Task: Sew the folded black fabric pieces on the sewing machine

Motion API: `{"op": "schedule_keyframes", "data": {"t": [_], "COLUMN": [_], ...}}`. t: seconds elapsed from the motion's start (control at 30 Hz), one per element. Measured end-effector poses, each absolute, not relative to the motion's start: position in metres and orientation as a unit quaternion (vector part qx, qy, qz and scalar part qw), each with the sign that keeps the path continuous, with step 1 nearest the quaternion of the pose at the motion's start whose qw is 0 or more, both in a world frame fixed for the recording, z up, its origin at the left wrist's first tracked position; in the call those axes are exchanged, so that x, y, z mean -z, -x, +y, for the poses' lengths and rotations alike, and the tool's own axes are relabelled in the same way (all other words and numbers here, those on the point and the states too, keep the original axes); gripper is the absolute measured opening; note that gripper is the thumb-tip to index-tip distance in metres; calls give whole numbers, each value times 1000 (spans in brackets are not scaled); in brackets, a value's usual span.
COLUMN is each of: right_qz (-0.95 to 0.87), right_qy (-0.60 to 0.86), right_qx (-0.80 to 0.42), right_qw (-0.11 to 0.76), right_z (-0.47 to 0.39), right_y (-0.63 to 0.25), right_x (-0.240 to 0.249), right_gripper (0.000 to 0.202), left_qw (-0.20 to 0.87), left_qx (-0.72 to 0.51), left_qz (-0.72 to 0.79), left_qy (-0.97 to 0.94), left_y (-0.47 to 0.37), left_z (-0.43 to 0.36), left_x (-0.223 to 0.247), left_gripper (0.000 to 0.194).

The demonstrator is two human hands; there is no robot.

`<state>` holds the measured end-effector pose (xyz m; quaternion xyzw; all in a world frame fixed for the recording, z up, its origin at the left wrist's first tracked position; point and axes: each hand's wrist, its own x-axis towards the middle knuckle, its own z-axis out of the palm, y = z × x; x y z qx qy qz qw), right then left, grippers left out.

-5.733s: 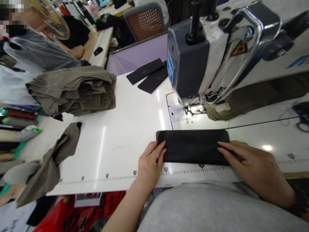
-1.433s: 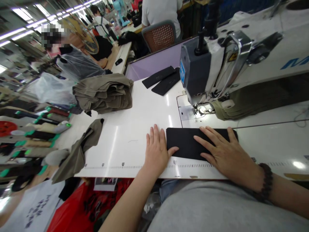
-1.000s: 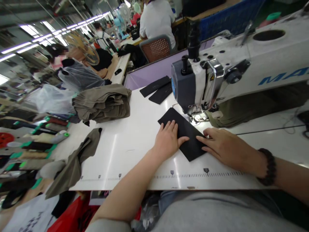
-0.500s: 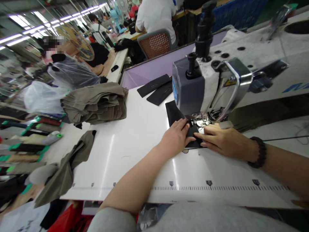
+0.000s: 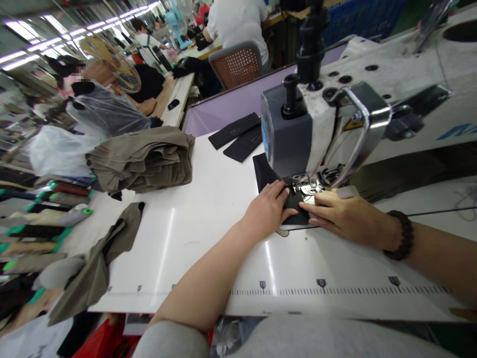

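A black fabric piece [image 5: 295, 208] lies at the needle area of a white sewing machine [image 5: 402, 64], partly under its presser foot [image 5: 310, 190]. My left hand [image 5: 265, 211] rests flat on the fabric's left part, fingers stretched toward the needle and thumb pointing right. On the other side, my right hand [image 5: 346, 219] is open, its extended fingertips touching the fabric's right edge. Its upper fingers lie just in front of the foot. The fabric's far end shows beyond my left hand, beside the grey machine head cover [image 5: 286, 129].
Two black fabric strips [image 5: 238, 134] lie behind the machine head. A stack of olive-brown fabric pieces [image 5: 145, 159] sits on the left of the white table [image 5: 208, 258]. A loose brown piece [image 5: 100, 268] hangs over the left edge, near thread spools [image 5: 40, 231]. A co-worker [image 5: 238, 30] sits ahead.
The whole view has shifted slightly to the left. Both hands stay on the black fabric, which looks little changed under the foot.
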<state>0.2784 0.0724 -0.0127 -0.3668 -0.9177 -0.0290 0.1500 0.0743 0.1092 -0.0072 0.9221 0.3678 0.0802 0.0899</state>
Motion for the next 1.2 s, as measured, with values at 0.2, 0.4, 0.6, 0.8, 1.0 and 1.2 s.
{"op": "schedule_keyframes", "data": {"t": [0.2,0.4,0.6,0.8,1.0,1.2], "right_qz": [-916,-915,-911,-910,-906,-907], "right_qy": [379,376,381,382,389,389], "right_qx": [20,25,28,32,30,11], "right_qw": [129,144,155,161,164,161], "right_z": [72,73,74,73,74,76], "right_y": [-278,-277,-277,-276,-276,-276], "right_x": [11,15,17,17,18,22], "right_gripper": [29,28,29,28,27,29], "left_qw": [84,85,78,72,65,66], "left_qx": [-75,-83,-92,-96,-98,-97], "left_qz": [367,360,348,343,342,339], "left_qy": [-923,-925,-930,-932,-932,-934], "left_y": [-75,-74,-73,-73,-72,-72], "left_z": [110,113,114,116,118,119], "left_x": [6,7,7,8,9,9], "left_gripper": [47,47,44,45,44,45]}}
